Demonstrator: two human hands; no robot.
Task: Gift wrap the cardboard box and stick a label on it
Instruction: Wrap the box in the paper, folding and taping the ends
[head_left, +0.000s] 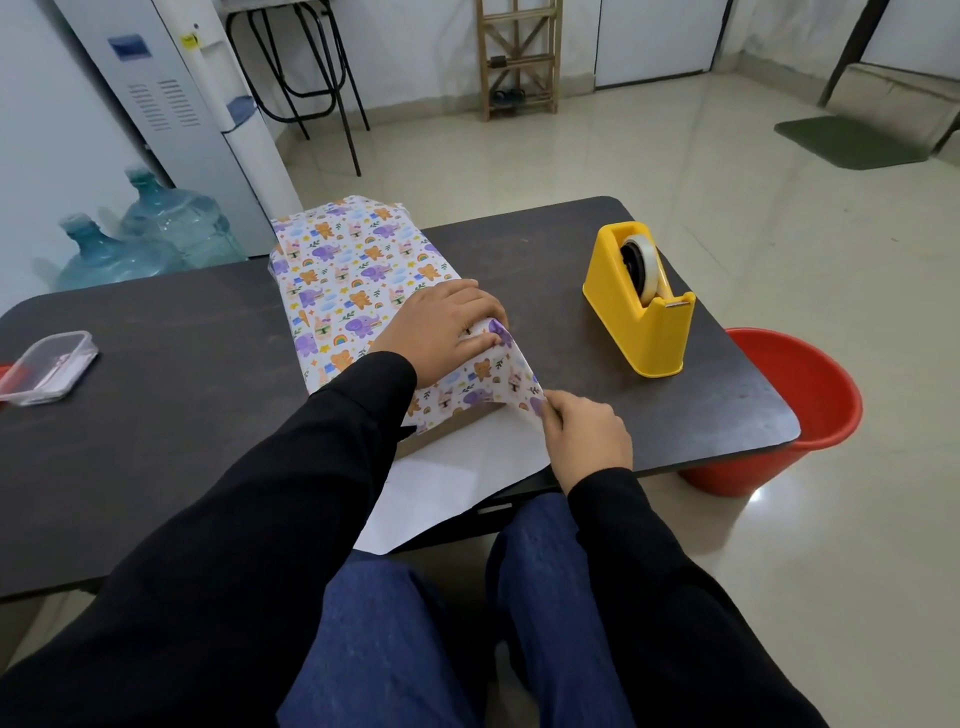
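The box lies lengthwise in the middle of the dark table (156, 374), fully hidden under white wrapping paper (353, 270) printed with purple elephants, bears and rainbows. My left hand (447, 325) presses flat on the box's near top edge, fingers holding the paper down at the near right corner. My right hand (587, 431) pinches the lower corner of a folded triangular side flap at the near end. The paper's plain white underside (457, 478) spreads over the table's near edge toward my lap. No label is visible.
A yellow tape dispenser (641, 301) with a clear roll stands on the table's right side. A clear lidded plastic container (47, 366) sits at the left edge. A red bucket (795, 410) stands on the floor by the right corner. Water jugs (156, 234) stand behind.
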